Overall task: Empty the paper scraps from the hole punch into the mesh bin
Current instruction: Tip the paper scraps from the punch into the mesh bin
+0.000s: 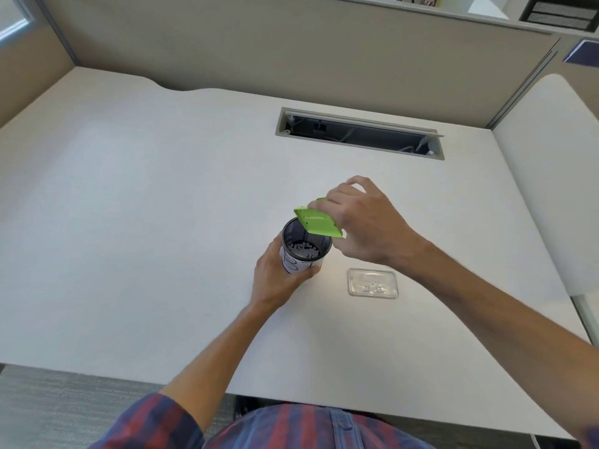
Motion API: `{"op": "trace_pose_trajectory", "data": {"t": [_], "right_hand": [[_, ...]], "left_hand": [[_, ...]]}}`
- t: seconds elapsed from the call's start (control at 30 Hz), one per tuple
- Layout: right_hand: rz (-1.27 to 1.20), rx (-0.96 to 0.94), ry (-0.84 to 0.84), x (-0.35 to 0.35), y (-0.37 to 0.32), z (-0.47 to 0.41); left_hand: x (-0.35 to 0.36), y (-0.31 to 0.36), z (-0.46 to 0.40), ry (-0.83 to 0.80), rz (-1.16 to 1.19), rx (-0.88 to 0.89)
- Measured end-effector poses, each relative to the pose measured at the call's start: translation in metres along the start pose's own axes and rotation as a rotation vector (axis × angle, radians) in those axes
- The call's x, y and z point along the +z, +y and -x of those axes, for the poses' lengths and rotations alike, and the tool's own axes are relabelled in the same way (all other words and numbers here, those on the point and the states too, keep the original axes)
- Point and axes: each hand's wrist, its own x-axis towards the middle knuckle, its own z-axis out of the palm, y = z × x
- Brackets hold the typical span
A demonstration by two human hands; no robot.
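A small black mesh bin point(293, 233) with a white liner stands on the white desk, and white paper dots lie on its bottom point(304, 249). My left hand point(278, 278) wraps around the bin's near side. My right hand point(359, 222) grips a bright green hole punch point(319, 223), tilted over the bin's far right rim with its underside showing. A clear plastic scrap tray cover point(372, 282) lies flat on the desk, to the right of the bin.
An open cable slot point(359, 132) is cut into the desk point(146, 222) behind the hands. Beige partition walls point(259, 50) close off the back and sides. The desk's front edge runs near my body.
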Motion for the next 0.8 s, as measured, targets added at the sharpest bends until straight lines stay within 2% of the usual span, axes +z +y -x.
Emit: {"op": "trace_pose_trajectory", "data": {"t": [0.17,0.37,0.47,0.6,0.7,0.8], "right_hand": [[-0.542,0.497,0.119,-0.003,-0.008,0.024],[-1.049,0.909,0.287,0.013,-0.017,0.062],[-1.188,1.022,0.373,0.019,-0.027,0.076],[-1.395,1.103,0.462,0.023,-0.047,0.090],[-1.552,1.171,0.482,0.029,-0.063,0.096],[-1.599,1.193,0.497,0.031,-0.078,0.097]], "left_hand": [[-0.008,-0.014,0.010,-0.074,-0.110,-0.118],[-0.019,-0.025,0.032,-0.067,-0.187,-0.088],[-0.021,-0.023,0.042,0.035,-0.176,-0.049],[-0.016,-0.011,0.055,0.134,0.002,0.024],[-0.008,0.003,0.060,0.042,0.120,-0.001],[0.000,0.020,0.060,-0.079,0.289,-0.015]]}}
